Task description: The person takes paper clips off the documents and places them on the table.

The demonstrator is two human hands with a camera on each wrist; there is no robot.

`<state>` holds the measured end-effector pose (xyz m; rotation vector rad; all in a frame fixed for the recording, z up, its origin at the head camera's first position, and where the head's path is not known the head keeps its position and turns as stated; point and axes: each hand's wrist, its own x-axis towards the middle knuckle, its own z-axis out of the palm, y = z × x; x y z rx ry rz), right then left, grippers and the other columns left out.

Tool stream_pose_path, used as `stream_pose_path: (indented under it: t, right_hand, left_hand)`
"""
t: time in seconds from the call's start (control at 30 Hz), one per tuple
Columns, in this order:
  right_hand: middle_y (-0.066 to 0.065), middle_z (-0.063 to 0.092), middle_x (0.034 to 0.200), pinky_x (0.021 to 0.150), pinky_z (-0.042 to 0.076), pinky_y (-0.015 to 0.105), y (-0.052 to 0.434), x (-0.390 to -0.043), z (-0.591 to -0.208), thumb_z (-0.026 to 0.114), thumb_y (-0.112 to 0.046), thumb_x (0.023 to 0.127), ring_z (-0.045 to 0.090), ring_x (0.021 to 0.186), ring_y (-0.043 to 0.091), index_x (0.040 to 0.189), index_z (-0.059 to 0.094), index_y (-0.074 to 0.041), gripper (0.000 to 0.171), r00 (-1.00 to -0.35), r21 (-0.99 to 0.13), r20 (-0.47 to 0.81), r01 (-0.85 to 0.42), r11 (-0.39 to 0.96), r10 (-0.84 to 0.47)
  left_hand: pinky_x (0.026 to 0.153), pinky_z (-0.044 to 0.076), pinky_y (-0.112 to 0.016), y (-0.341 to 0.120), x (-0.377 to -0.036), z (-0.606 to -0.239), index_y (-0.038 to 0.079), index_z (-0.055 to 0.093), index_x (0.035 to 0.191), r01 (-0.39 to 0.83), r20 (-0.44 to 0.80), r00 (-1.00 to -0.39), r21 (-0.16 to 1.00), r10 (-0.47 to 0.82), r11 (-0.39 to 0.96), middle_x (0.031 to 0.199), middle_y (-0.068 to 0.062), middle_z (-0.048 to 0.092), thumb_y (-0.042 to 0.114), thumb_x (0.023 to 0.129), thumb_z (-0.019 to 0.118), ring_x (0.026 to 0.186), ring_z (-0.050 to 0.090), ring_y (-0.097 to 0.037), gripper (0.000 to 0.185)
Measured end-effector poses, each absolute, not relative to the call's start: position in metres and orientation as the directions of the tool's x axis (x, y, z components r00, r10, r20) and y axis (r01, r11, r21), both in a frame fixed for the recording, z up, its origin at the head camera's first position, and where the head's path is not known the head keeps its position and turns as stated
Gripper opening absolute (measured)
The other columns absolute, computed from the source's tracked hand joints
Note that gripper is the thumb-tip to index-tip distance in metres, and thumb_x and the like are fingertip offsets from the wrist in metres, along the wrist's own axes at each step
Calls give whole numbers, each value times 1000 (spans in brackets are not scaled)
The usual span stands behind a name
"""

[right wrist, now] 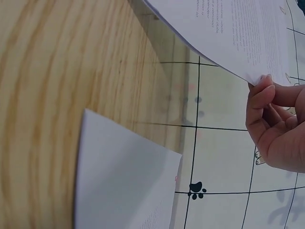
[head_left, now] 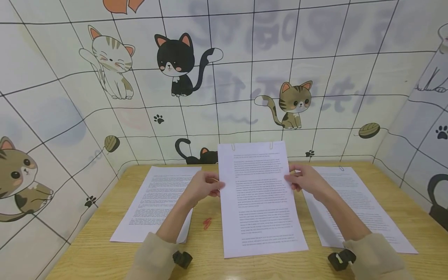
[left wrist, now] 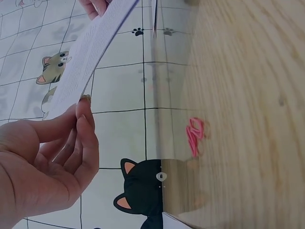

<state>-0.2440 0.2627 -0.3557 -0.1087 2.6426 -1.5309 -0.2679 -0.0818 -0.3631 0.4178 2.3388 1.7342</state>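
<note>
A printed sheaf of paper (head_left: 260, 198) with two paper clips (head_left: 252, 146) on its top edge stands tilted up from the wooden table (head_left: 105, 229). My left hand (head_left: 204, 188) pinches its left edge, and my right hand (head_left: 302, 179) pinches its right edge. In the left wrist view the fingers (left wrist: 86, 129) press the sheaf's (left wrist: 90, 52) edge. In the right wrist view the fingertips (right wrist: 262, 95) grip the sheaf (right wrist: 238, 33) from below. A red paper clip (head_left: 207, 223) lies on the table under my left hand, also seen as a red paper clip (left wrist: 195, 136) in the left wrist view.
A printed sheet (head_left: 157, 202) lies flat at the left. Another clipped sheaf (head_left: 357, 206) lies at the right, its corner (right wrist: 124, 181) in the right wrist view. Cat-patterned walls (head_left: 245, 77) enclose the table on three sides.
</note>
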Motion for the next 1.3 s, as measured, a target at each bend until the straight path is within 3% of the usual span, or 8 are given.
stream_pose_path:
  t: [0.23,0.47,0.93,1.3]
  right_hand:
    - [8,64,77,58,46,28,266,-238,-354,63,-10,99,56,64,18,116,56,4,23,-989,-878,7,-76,472,-145]
    - [16,62,77,56,44,26,271,-231,-354,64,-15,100,54,61,17,116,58,5,26,-953,-892,56,-182,414,-297]
    - [8,61,69,53,47,26,278,-218,-353,63,-12,100,55,58,19,110,62,4,18,-892,-844,121,-323,429,-435]
    - [5,61,67,52,45,24,276,-214,-350,65,-13,99,54,55,17,112,66,3,21,-894,-820,100,-323,473,-437]
  left_hand:
    - [64,56,-27,-83,-262,-362,-6,72,101,168,81,-946,950,313,263,75,-6,67,1,91,72,62,61,-15,12]
    - [62,54,-26,-86,-255,-360,-3,73,94,187,121,-964,940,235,284,70,-5,65,0,90,73,60,59,-14,5]
    - [67,57,-38,-89,-247,-359,-4,73,92,200,141,-962,946,234,253,70,-5,66,-2,89,74,60,59,-15,4]
    - [60,51,-26,-89,-245,-359,-4,72,91,208,145,-962,938,230,278,68,-6,65,-1,88,74,62,61,-22,5]
